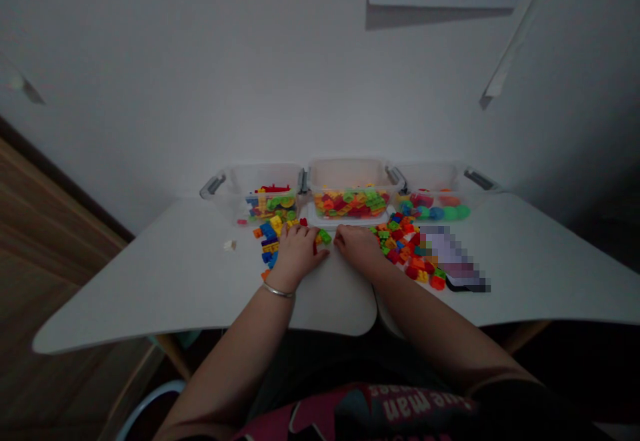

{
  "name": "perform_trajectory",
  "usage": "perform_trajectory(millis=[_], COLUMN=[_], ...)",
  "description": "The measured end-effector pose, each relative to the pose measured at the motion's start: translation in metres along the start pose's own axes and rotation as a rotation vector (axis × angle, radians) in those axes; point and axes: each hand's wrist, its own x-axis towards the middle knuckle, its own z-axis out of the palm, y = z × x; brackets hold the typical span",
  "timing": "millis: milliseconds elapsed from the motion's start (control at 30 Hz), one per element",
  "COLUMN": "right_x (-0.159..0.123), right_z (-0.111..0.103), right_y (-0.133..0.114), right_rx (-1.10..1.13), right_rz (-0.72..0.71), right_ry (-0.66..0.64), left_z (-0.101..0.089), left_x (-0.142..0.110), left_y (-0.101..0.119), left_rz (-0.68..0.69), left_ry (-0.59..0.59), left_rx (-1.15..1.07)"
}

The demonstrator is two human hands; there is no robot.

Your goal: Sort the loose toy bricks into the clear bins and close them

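Observation:
My left hand [300,248], with a silver bangle at the wrist, rests over a pile of building bricks [271,246] in blue, yellow and orange. Its fingers are stretched forward and the thumb stands apart. A green brick [325,236] lies just past the fingertips, and a bit of red shows between finger and thumb. Close by on the right, my right hand [356,241] is closed, fingertips pressed together and turned towards the left hand. Whatever it holds, if anything, is hidden. Beside it spreads a second pile of bricks [400,244], mostly red, orange and green.
Three clear plastic boxes stand along the wall: a left box [240,201] and a middle box [350,169] with bricks, and a right box [430,173] with rounded pieces. A blurred-out phone-like object [453,258] lies right. A small whitish piece [229,245] sits on the white table [175,281].

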Motion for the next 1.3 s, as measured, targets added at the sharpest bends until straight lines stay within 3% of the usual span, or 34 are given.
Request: perform_trajectory(millis=[133, 400, 533, 667, 767, 900, 1067, 1300], right_x=[-0.001, 0.000, 0.008, 0.016, 0.020, 0.024, 0.027, 0.026], right_z=[-0.003, -0.009, -0.013, -0.026, -0.036, -0.040, -0.035, -0.030], right_y=[0.001, 0.005, 0.017, 0.037, 0.053, 0.065, 0.064, 0.059], right_rx=[0.083, 0.529, 0.676, 0.650, 0.556, 0.357, 0.142, 0.094], right_rz=[0.010, -0.119, -0.018, 0.065, 0.088, 0.032, 0.010, -0.004], right_ry=[0.087, 0.593, 0.786, 0.906, 0.916, 0.809, 0.665, 0.596], left_z=[-0.005, -0.008, -0.009, -0.008, -0.007, -0.007, -0.006, -0.006], left_x=[0.001, 0.004, 0.004, 0.005, 0.005, 0.005, 0.005, 0.005], left_y=[0.002, 0.002, 0.001, -0.001, -0.001, -0.001, -0.002, -0.003], left_rz=[0.018, 0.063, 0.085, 0.101, 0.096, 0.089, 0.106, 0.131], left_ry=[-0.048, -0.019, -0.026, -0.009, -0.006, -0.003, 0.009, 0.005], left_rx=[-0.025, -0.019, -0.026, -0.031, -0.048, -0.067, -0.040, -0.025])
